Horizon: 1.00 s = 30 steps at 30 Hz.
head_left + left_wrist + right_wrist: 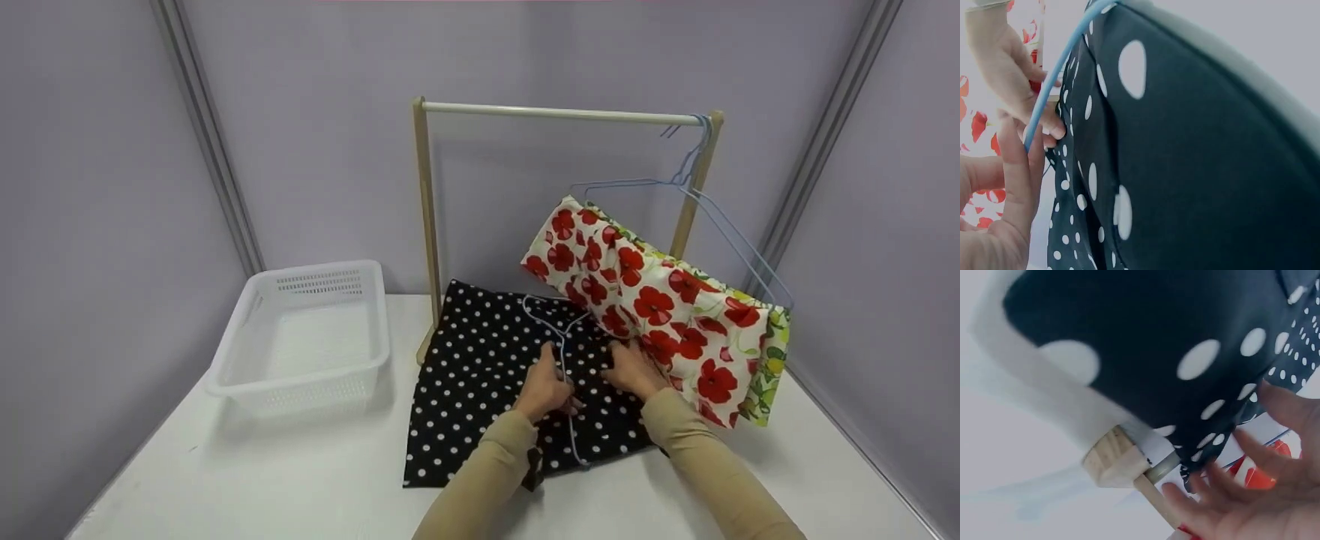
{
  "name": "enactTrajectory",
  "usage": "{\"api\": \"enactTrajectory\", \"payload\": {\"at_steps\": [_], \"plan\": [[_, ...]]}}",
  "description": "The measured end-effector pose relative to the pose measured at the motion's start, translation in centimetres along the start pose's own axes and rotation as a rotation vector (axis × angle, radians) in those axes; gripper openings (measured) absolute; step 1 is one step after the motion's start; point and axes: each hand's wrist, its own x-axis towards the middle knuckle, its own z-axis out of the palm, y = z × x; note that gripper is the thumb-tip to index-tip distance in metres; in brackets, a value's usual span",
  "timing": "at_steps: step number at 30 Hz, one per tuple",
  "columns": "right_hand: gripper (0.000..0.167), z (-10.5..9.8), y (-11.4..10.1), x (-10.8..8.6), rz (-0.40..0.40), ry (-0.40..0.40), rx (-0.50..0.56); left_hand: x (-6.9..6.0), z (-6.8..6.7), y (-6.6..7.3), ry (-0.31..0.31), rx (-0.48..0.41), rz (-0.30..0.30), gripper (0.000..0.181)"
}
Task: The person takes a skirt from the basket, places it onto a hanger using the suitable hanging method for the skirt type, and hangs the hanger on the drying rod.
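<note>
A black cloth with white polka dots (pixel 480 360) lies spread over the table, and a blue wire hanger (pixel 568 405) rests on it with its hook toward the back. My left hand (pixel 545 386) holds the hanger's wire near its middle; in the left wrist view the wire (pixel 1055 79) runs down to the fingers (pixel 1016 174). To the right, my right hand (pixel 634 369) touches the black cloth under the hanging poppy-print cloth. Seen from the right wrist, its fingers (pixel 1280 467) are spread, with the fingertips at the edge of the dotted cloth (pixel 1202 382).
A rack with a white bar (pixel 555 112) stands behind. Blue hangers (pixel 739 236) at its right end carry a red-poppy cloth (pixel 652 304) and a yellow-green print cloth (pixel 776 360), both slanting down toward the right. On the left sits a white plastic basket (pixel 300 386).
</note>
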Motion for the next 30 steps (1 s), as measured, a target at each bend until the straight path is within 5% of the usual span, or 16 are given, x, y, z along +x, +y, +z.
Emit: {"api": "enactTrajectory", "payload": {"at_steps": [5,12,16,19,23,30], "plan": [[0.078,-0.5,1.0,0.0,0.027,-0.067,0.109,-0.4,0.6,0.7,-0.004,-0.07,-0.073,0.092],[0.061,-1.5,1.7,-0.5,-0.019,-0.086,0.25,-1.2,1.3,1.4,0.026,-0.146,-0.109,0.086],[0.05,-1.9,1.8,-0.7,-0.115,-0.12,0.273,-1.7,2.0,1.7,0.036,-0.122,-0.067,0.077],[0.052,-2.0,2.1,-0.6,-0.222,-0.153,0.26,-1.8,3.0,1.7,0.114,-0.141,-0.024,0.074],[0.061,-2.1,2.6,-0.6,-0.318,-0.22,0.23,-2.0,4.2,1.8,0.228,-0.233,-0.043,0.094],[0.068,-2.6,4.0,-0.9,-0.425,-0.324,0.241,-2.6,5.8,1.8,0.193,-0.38,-0.121,0.097]]}}
